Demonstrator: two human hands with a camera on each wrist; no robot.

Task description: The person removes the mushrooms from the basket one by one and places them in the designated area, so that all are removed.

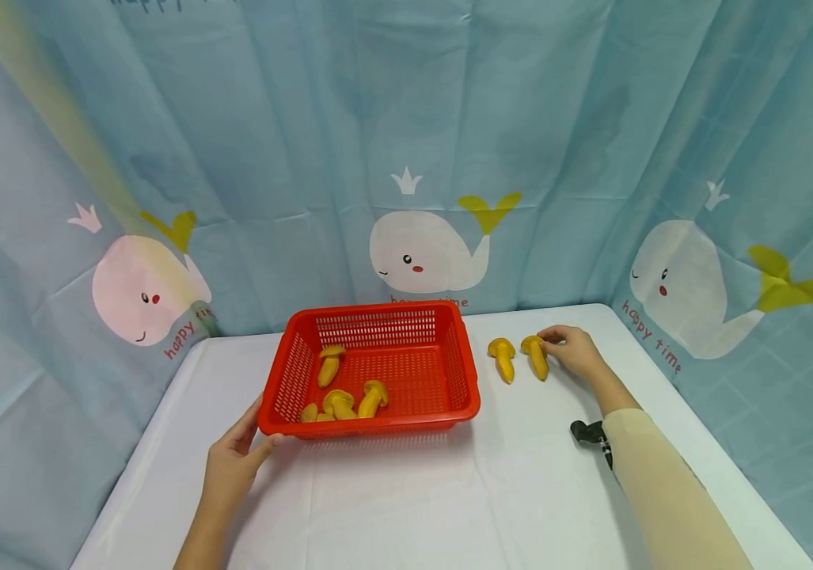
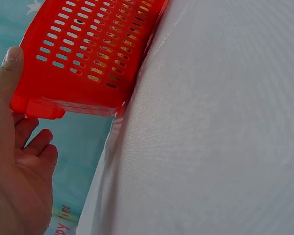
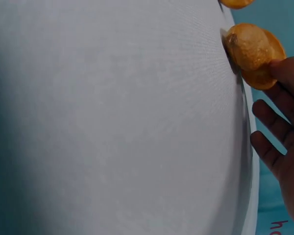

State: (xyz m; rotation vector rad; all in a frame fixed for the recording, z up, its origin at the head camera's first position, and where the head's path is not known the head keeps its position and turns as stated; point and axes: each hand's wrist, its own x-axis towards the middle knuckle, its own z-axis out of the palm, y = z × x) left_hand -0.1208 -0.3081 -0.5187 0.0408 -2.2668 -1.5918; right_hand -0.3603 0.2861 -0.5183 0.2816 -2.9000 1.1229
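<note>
1. Where I'm at: my left hand (image 1: 231, 467) sits low and left of centre in the head view, gripping the near-left corner of the red slotted plastic basket (image 1: 406, 317). The thumb is up on the rim and the other fingers are curled under it. The left wrist view backs that up: thumb (image 2: 7, 68) flat on the red rim, fingers tucked below the lip.

2. The basket stands mid-frame on the white cloth-covered tabletop (image 1: 449, 499), and it already has a few yellow-orange toy mushrooms (image 1: 349, 400) in it: one near its left wall, a small cluster by the front wall.

3. My right hand (image 1: 575, 350) is out at right of centre, fingertips pinching the cap end of a yellow-orange toy mushroom (image 1: 536, 355) that lies on the tabletop. In the right wrist view the cap (image 3: 252, 54) shows in the upper right corner with a fingertip on it and the other fingers loose below. It looks like it's still on the cloth, not lifted.

4. A second loose mushroom of the same kind (image 1: 502, 358) lies just beside it, toward the basket, apart from my hand.

5. So I'd call this the pick-up stage for the right-hand mushroom. The next move needs a firmer pinch, a lift over the basket's right wall, and the left hand keeping the basket steady.
</note>
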